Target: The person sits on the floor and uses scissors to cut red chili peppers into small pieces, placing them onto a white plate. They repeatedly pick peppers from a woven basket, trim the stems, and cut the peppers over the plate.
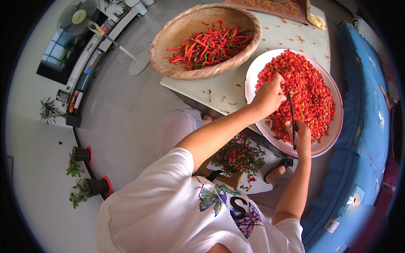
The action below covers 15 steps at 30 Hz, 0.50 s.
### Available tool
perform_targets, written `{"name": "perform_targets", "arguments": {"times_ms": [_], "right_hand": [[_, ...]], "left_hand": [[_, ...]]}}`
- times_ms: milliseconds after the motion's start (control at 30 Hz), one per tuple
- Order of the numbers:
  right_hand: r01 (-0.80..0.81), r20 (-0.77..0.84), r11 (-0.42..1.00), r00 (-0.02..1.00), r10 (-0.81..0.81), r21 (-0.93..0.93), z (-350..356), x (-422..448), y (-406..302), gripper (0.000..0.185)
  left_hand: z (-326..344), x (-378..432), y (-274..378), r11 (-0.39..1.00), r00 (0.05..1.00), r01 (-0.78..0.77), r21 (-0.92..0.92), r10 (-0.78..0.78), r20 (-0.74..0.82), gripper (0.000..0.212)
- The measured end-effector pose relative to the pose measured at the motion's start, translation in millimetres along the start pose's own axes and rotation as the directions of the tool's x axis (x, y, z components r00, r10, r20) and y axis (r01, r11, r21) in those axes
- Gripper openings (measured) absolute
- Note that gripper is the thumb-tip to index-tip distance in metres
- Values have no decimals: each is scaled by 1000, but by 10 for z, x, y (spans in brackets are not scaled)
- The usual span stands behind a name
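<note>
Over a white enamel basin (336, 132) heaped with chopped red chili peppers (313, 95), my left hand (269, 96) has its fingers pinched together; whether a pepper is between them is hidden. My right hand (300, 134) grips a narrow dark cutting tool (291, 110), seen edge-on, so scissors or a knife cannot be told apart. The tool's far end lies close beside my left fingertips. Whole red peppers (208, 46), with a few green ones, fill part of a woven basket (202, 73) at the upper left of the basin.
Basin and basket stand on a pale table (221, 91) with scattered stems and pepper bits. A tray (303, 12) of brown material sits at the back. Below, near my legs, lies a pile of peppers and stems (239, 156). A blue-covered seat (364, 95) runs along the right.
</note>
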State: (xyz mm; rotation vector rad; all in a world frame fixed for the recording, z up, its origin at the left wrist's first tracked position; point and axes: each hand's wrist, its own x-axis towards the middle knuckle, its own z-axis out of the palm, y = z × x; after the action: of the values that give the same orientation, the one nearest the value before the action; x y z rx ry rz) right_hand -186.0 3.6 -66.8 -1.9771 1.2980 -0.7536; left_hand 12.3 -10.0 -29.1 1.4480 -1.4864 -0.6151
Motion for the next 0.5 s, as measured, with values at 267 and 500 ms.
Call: {"name": "perform_targets", "arguments": {"times_ms": [267, 500], "right_hand": [[-120, 0, 936, 992, 128, -331, 24, 135, -79, 62], [-61, -92, 912, 995, 26, -407, -26, 48, 130, 61]], "left_hand": [[-296, 74, -285, 952, 959, -262, 158, 276, -72, 29], [-2076, 631, -889, 958, 908, 62, 278, 61, -414, 10]]}}
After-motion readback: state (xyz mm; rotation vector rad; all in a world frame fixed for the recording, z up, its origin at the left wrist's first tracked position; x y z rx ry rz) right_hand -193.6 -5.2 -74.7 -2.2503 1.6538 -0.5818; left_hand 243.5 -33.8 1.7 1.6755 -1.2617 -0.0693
